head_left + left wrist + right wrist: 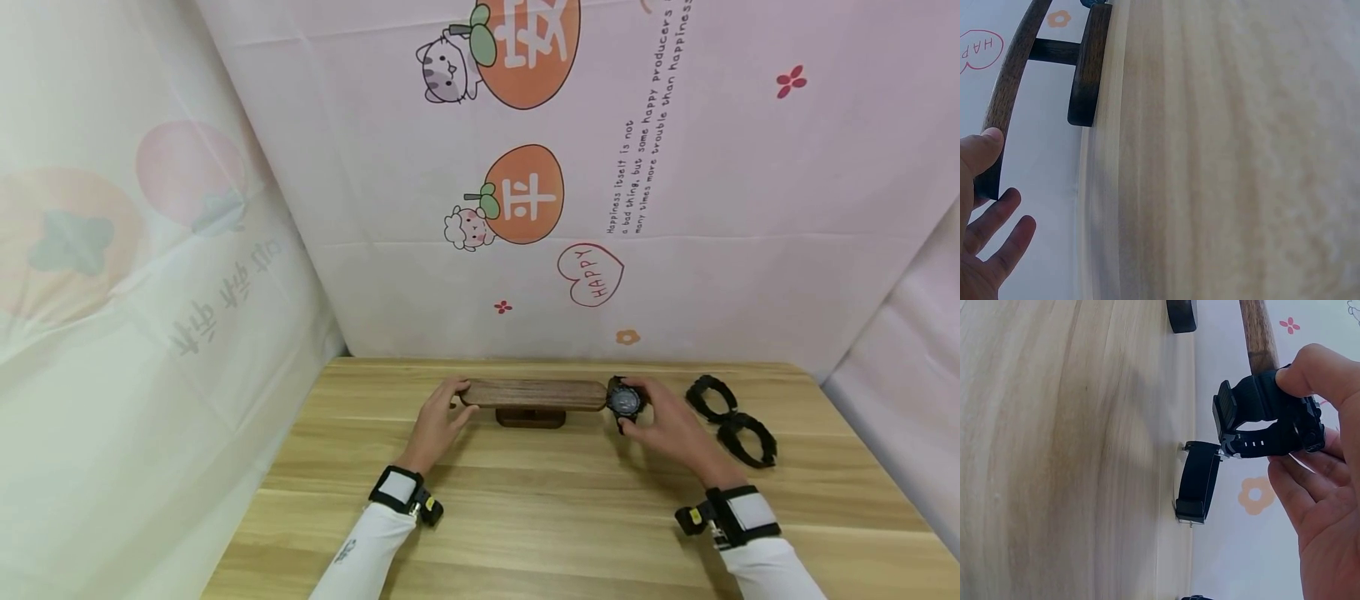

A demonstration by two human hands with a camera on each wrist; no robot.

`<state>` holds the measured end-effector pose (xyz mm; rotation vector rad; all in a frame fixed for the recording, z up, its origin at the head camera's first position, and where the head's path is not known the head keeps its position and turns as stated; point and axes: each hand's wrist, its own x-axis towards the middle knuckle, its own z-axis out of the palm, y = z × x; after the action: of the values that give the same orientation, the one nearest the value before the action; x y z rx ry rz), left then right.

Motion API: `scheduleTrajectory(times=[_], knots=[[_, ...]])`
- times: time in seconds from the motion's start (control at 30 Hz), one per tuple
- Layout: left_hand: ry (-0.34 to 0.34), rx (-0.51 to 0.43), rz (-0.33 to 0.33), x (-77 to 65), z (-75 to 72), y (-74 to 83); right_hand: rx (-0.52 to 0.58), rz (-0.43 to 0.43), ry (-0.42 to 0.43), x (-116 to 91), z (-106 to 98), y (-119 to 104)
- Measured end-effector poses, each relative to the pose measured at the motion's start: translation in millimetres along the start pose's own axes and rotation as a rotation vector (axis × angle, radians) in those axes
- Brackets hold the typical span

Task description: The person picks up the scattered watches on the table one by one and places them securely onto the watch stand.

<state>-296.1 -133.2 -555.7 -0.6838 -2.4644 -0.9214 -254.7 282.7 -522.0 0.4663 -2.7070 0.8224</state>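
A dark wooden watch stand [534, 394], a long bar on a short stem and base [530, 418], stands near the table's back. My left hand [438, 423] grips the bar's left end; in the left wrist view the thumb [985, 150] lies on the bar while two fingers spread free below. At the opposite end, my right hand [667, 423] pinches a black wristwatch [625, 402] between thumb and fingers. Its strap [1260, 442] forms a loop, right at the bar's tip [1264, 361]. The dial faces up toward the head view.
Two more black looped watches lie to the right of my right hand, one farther back [699, 406] and one nearer [767, 440]. The wooden table [540, 517] ends at a white printed cloth [420, 308] behind, with another cloth [150, 350] along the left.
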Motion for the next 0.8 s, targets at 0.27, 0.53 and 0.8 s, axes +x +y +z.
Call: scheduleTrajectory(times=[0.27, 0.53, 0.8], knots=[[0.003, -0.006, 0.006, -1.0, -0.5, 0.4, 0.017, -0.008, -0.008, 3, 3, -2], [-0.008, -0.013, -0.017, -0.5, -0.3, 0.7, 0.037, -0.022, -0.012, 7, 6, -3], [-0.01, -0.011, -0.019, -0.5, 0.4, -0.6, 0.079, -0.033, 0.004, 9, 12, -1]])
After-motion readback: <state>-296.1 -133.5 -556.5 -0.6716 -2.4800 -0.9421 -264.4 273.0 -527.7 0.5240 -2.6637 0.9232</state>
